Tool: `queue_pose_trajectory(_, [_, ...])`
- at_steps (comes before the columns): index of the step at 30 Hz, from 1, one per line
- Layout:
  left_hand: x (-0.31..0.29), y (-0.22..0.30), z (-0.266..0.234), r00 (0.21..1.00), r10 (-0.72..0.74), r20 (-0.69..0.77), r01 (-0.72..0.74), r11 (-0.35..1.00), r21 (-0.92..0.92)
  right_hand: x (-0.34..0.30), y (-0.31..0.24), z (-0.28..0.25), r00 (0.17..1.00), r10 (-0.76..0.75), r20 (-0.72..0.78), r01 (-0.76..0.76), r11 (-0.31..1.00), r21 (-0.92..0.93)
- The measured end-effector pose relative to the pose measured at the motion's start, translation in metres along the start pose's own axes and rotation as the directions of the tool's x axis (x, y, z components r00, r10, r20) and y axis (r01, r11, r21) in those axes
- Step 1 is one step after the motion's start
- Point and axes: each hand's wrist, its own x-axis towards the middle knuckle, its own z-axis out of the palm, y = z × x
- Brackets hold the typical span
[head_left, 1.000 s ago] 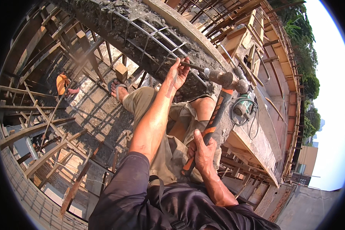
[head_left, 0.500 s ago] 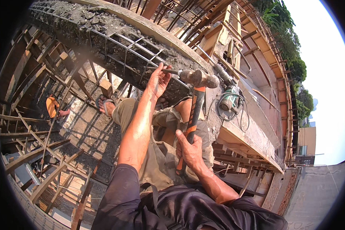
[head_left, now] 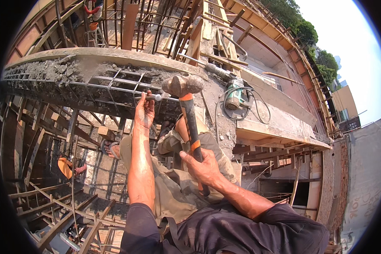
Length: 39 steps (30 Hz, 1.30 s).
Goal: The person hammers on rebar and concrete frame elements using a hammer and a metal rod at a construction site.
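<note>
My left hand (head_left: 145,111) is closed around a short steel chisel (head_left: 155,97), fingers near its rounded struck end. The chisel lies across the exposed steel bars (head_left: 114,80) of a broken-open concrete beam (head_left: 63,91); its far tip is hidden by my fingers. In my right hand (head_left: 203,167) is a hammer (head_left: 183,86), gripped low on its black handle with orange bands. The heavy, dusty hammer head is up, just right of the chisel's end, with a small gap seen between them. My knees are bent below the beam.
A green and grey power breaker (head_left: 235,97) with a coiled cable lies on the concrete to the right. Rubble (head_left: 63,67) covers the beam's top. Timber props (head_left: 72,127) and a drop lie lower left. Another person's red sleeve (head_left: 91,9) shows at far upper left.
The view has turned, so the beam lies more level. The hammer head, which overlapped the chisel's end before, now stands apart from it. Both hands keep their holds.
</note>
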Motion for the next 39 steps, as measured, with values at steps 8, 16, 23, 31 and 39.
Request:
queue_pose_trajectory(8, [-0.009, -0.026, 0.009, 0.994, -0.088, 0.067, 0.089, 0.996, -0.023, -0.019, 0.032, 0.004, 0.999, -0.029, 0.016, 0.027, 0.995, 0.1])
queue_pose_trajectory(16, [-0.042, -0.029, 0.022, 0.998, 0.032, 0.063, -0.038, 0.995, 0.096, -0.007, 0.045, -0.007, 0.975, -0.192, 0.109, 0.202, 0.974, -0.098])
queue_pose_trajectory(23, [-0.046, -0.03, 0.029, 0.999, 0.046, -0.016, -0.043, 0.986, 0.163, -0.014, 0.028, 0.002, 0.96, -0.255, 0.117, 0.261, 0.965, -0.039])
queue_pose_trajectory(31, [-0.049, -0.05, 0.01, 0.84, 0.526, 0.132, -0.477, 0.602, 0.641, -0.029, 0.018, 0.013, 0.964, -0.242, 0.11, 0.255, 0.959, -0.127])
queue_pose_trajectory(39, [-0.058, -0.005, 0.042, 0.659, 0.507, 0.556, -0.395, -0.395, 0.829, 0.008, 0.051, 0.001, 0.938, -0.346, 0.0, 0.346, 0.937, -0.051])
